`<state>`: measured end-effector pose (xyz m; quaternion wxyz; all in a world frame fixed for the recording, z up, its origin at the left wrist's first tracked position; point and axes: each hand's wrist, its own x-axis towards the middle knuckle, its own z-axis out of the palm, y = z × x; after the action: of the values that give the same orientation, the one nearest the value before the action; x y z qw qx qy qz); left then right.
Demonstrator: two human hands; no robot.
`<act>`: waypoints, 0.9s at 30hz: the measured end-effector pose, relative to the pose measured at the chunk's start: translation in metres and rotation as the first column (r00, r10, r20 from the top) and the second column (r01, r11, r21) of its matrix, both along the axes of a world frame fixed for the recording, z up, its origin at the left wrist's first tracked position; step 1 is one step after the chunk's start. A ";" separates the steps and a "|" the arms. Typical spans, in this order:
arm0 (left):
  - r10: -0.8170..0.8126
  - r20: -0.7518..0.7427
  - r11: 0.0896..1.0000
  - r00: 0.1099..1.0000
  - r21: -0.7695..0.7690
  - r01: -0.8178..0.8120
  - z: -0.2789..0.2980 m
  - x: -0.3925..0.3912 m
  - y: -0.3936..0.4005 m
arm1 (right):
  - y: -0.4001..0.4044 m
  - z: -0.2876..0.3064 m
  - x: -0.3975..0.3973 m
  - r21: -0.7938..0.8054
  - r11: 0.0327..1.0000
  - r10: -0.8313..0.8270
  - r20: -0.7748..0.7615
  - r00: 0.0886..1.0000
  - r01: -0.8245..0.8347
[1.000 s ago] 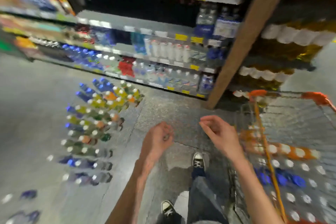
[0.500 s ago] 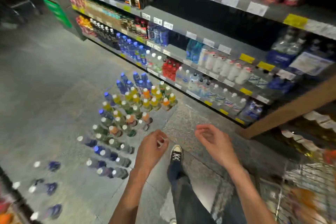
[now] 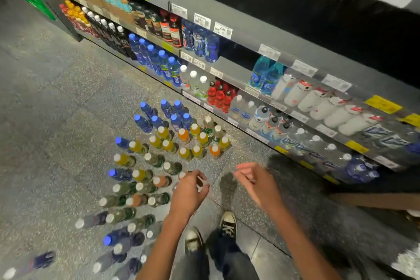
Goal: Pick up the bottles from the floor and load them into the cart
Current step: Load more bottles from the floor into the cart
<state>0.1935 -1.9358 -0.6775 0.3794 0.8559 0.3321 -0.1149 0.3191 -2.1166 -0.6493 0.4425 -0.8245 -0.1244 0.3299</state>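
Several bottles [image 3: 159, 161] stand upright in rows on the speckled floor [image 3: 56, 98], with blue, white, yellow and orange caps. My left hand [image 3: 188, 191] hovers above the near right edge of the group, fingers loosely curled and holding nothing. My right hand [image 3: 256, 184] hangs further right over bare floor, also loosely curled and holding nothing. The cart is out of view apart from a blurred corner [image 3: 406, 261] at the lower right.
A long shelf unit [image 3: 250, 57] stocked with drink bottles runs diagonally behind the floor bottles. My two sneakers [image 3: 228, 225] stand just right of the group. Open floor stretches to the left.
The view swung left from the cart to the floor bottles. Both hands stayed in front of me, holding nothing, and now sit nearer the group.
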 end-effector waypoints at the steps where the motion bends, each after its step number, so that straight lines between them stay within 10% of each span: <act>1: -0.012 -0.033 1.000 0.999 0.006 0.012 -0.031 0.014 0.017 | 0.017 -0.032 0.011 -0.017 1.000 -0.012 -0.011 1.000 0.012; 15: -0.210 -0.232 0.932 0.950 0.246 0.267 -0.492 0.156 0.159 | 0.159 -0.499 0.134 -0.417 0.859 0.383 0.137 0.913 -0.298; 22: -0.206 -0.085 0.930 0.975 0.293 0.222 -0.519 0.165 0.167 | 0.181 -0.542 0.137 -0.529 0.827 0.375 0.268 0.887 -0.190; 27: -0.182 -0.051 0.955 0.982 0.227 0.188 -0.447 0.145 0.148 | 0.150 -0.463 0.111 -0.353 0.927 0.237 0.286 0.928 -0.128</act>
<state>0.3390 -1.7875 -1.1243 0.2599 0.9198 0.2671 -0.1229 0.4305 -1.9664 -1.1127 0.2395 -0.9139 -0.2160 0.2464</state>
